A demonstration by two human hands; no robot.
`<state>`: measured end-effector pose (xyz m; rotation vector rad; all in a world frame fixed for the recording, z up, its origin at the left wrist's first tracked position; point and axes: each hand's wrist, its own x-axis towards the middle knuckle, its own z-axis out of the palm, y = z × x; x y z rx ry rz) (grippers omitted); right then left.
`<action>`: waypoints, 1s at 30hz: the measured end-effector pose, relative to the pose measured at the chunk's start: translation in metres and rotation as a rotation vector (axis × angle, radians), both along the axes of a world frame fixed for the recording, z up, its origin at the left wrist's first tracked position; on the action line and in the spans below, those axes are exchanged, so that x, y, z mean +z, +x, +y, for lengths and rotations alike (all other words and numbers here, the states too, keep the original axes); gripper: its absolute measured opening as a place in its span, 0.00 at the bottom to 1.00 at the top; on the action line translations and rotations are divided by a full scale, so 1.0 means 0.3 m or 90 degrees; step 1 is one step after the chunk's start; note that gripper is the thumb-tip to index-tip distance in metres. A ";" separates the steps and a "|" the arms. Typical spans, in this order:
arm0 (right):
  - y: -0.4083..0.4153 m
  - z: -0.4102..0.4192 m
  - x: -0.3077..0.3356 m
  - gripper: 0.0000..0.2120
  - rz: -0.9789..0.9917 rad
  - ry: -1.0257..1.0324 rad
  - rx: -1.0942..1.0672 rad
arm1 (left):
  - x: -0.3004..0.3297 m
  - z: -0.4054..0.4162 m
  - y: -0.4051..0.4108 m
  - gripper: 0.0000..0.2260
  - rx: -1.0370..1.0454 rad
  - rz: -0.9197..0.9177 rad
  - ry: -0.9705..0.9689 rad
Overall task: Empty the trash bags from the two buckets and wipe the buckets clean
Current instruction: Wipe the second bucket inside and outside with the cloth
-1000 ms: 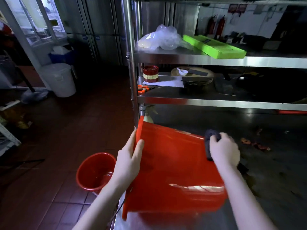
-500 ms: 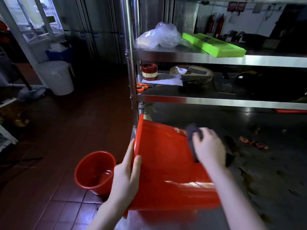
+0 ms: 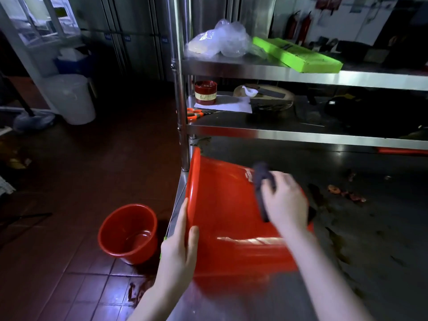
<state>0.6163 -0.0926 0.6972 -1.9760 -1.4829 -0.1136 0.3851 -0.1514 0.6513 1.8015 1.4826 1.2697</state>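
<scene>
Both bare forearms reach up from the bottom of the frame. The left hand sits at lower centre, thumb up on one side of the bucket rim and fingers straight along the other side, clasping it. The right hand, right of centre and slightly blurred, lies knuckles-up on the bucket's side with its fingers curled round a dark cloth, pressing it down.
</scene>
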 end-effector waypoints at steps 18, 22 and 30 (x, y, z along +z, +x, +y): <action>-0.356 -0.069 0.058 0.16 -0.002 0.120 0.244 | 0.206 0.227 -0.023 0.08 -0.133 -0.352 -0.271; -0.344 -0.181 0.012 0.19 -0.024 0.152 0.313 | 0.282 0.328 0.074 0.23 -0.150 -0.334 -0.357; 0.069 -0.134 -0.035 0.17 0.012 0.058 -0.046 | 0.230 0.193 0.119 0.22 -0.091 -0.308 -0.241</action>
